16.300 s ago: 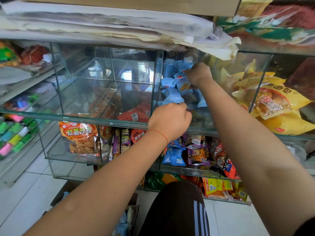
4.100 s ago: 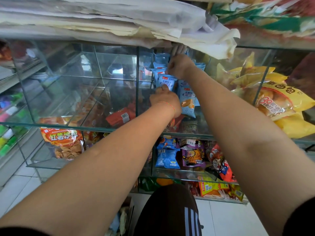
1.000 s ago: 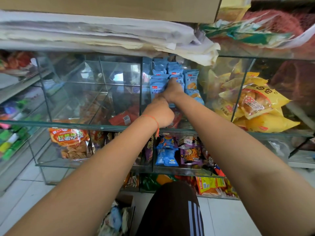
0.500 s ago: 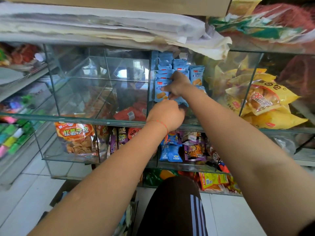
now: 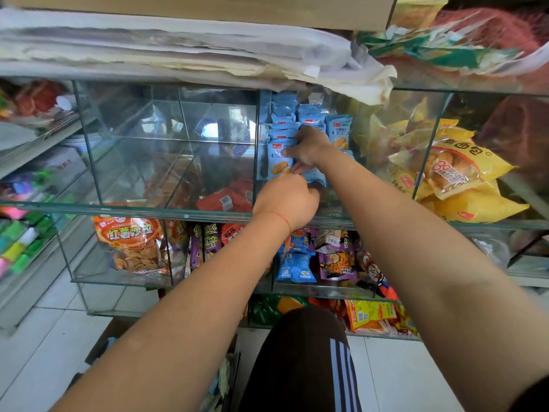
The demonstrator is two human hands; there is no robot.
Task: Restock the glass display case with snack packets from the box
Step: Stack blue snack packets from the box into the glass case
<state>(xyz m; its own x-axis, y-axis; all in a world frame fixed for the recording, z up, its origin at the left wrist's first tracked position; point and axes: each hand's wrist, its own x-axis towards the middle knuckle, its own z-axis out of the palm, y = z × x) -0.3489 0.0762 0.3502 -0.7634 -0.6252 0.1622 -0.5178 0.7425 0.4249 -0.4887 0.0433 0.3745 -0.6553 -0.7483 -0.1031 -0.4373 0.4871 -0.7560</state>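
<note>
Centre of frame, the blue snack packets (image 5: 300,126) stand upright in rows in the middle compartment of the glass display case (image 5: 178,208), long axis vertical, labels facing out. The right hand (image 5: 309,148) pinches a front packet; the left hand (image 5: 286,200) is curled just below — what it holds is hidden. Yellow bread bags (image 5: 463,185) fill the compartment at right; the box (image 5: 110,337) is cut off below

Bare arms, a thin red string, dark striped trousers

The left hand (image 5: 286,200) has a thin red thread bracelet (image 5: 274,215) on its wrist; the right hand (image 5: 309,147) wears nothing. Below, dark brown trousers (image 5: 297,361) carry pale vertical stripes on one side.
</note>
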